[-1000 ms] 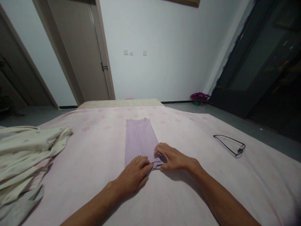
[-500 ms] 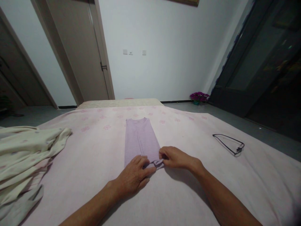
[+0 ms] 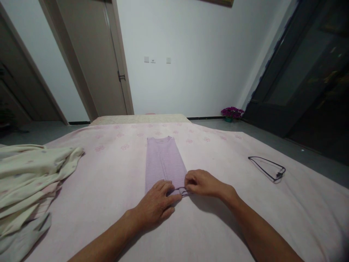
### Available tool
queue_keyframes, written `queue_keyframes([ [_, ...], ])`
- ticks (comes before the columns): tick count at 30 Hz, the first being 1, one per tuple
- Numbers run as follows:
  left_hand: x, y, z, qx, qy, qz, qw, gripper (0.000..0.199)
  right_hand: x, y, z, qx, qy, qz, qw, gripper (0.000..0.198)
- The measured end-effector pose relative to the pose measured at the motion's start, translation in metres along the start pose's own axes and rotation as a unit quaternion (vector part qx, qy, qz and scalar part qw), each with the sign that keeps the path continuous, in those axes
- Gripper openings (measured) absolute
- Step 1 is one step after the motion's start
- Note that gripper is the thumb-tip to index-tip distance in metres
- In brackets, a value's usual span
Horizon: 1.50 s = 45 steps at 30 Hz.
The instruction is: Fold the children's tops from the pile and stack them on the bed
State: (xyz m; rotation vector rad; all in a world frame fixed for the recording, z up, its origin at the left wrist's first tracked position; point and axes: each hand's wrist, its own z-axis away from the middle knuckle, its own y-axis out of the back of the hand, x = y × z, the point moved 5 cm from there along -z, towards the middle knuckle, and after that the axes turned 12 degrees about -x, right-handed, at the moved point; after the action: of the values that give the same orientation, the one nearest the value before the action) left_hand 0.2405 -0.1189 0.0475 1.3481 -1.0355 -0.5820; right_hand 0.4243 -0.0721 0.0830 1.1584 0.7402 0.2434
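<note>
A light purple striped shirt (image 3: 166, 160) lies folded into a long narrow shape on the pink bed sheet, neckline at the far end. Across its near edge my left hand (image 3: 156, 203) rests palm down, fingers stretched out over the cloth. At the near right corner, my right hand (image 3: 200, 182) is closed in a pinch on the shirt's hem. Between the two hands the hem layers stand slightly apart. Both hands cover part of the near edge.
Rumpled cream and grey fabric (image 3: 35, 178) is heaped on the left of the bed sheet (image 3: 109, 167). Black-framed glasses (image 3: 278, 175) lie on the right. Beyond the bed are a door (image 3: 89, 58), a white wall and purple flowers (image 3: 232, 112) on the floor.
The hem between my hands looks flatter and its layers are more parted than before. Both hands have stayed almost in place; the view has shifted slightly.
</note>
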Motion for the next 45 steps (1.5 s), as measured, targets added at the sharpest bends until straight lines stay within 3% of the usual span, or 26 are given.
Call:
queue_keyframes([
  [3,-0.001,0.0,0.001,0.007,-0.002,0.005,1.0,0.039,-0.006,0.0,-0.006,0.101,0.015,-0.012,0.995,0.017],
  [5,-0.001,0.0,0.001,0.012,-0.006,0.01,1.0,0.039,-0.01,-0.009,-0.011,0.129,0.041,0.001,0.991,0.019],
  [13,-0.004,-0.002,0.002,0.021,-0.015,0.016,1.0,0.04,0.001,-0.038,-0.025,0.138,0.078,0.023,0.987,0.023],
  [45,-0.005,-0.001,0.004,0.003,-0.005,0.007,1.0,0.042,0.005,-0.036,-0.025,0.158,0.099,-0.022,0.982,0.025],
])
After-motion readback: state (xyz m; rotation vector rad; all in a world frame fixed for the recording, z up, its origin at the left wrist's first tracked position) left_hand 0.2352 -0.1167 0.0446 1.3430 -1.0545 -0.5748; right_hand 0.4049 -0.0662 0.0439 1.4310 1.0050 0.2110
